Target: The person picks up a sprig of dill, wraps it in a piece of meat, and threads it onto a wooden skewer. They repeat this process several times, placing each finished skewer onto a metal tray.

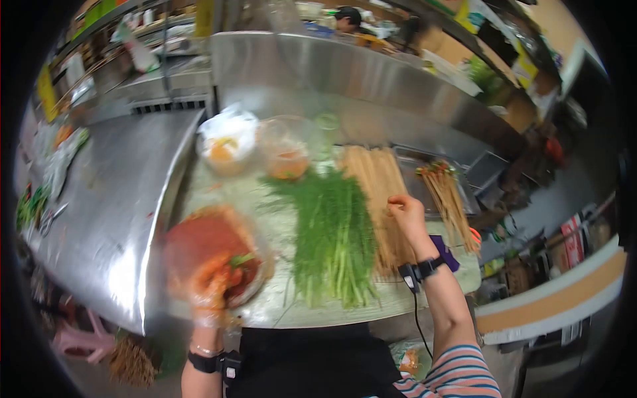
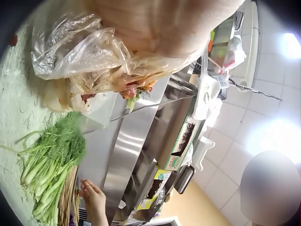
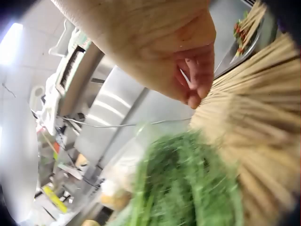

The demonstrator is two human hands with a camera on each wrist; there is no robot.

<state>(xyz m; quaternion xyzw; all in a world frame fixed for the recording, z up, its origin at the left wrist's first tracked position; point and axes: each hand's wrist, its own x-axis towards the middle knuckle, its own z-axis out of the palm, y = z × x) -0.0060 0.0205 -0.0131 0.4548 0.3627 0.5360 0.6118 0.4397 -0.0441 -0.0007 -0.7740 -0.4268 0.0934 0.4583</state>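
Observation:
My left hand point(image 1: 211, 285), in a clear plastic glove smeared with sauce, is at the near side of a round bowl point(image 1: 263, 255) of red sauced meat point(image 1: 206, 235). It holds a piece of sauced meat point(image 2: 136, 89) with a green stem sticking out; the glove hides most of the fingers. My bare right hand point(image 1: 408, 215) hovers over a wide bundle of wooden skewers point(image 1: 375, 192), thumb and fingertips drawn together, with nothing visible between them. Between the two hands lies a heap of feathery green herbs point(image 1: 335, 232), its stalks toward me.
Behind the herbs stand a bag-lined bowl point(image 1: 229, 136) and a clear tub point(image 1: 285, 136). A metal tray point(image 1: 415, 162) at right bears loaded skewers point(image 1: 448, 196). A steel counter point(image 1: 113, 199) adjoins at left, with scissors point(image 1: 52, 217). A steel panel point(image 1: 371, 73) rises behind the table.

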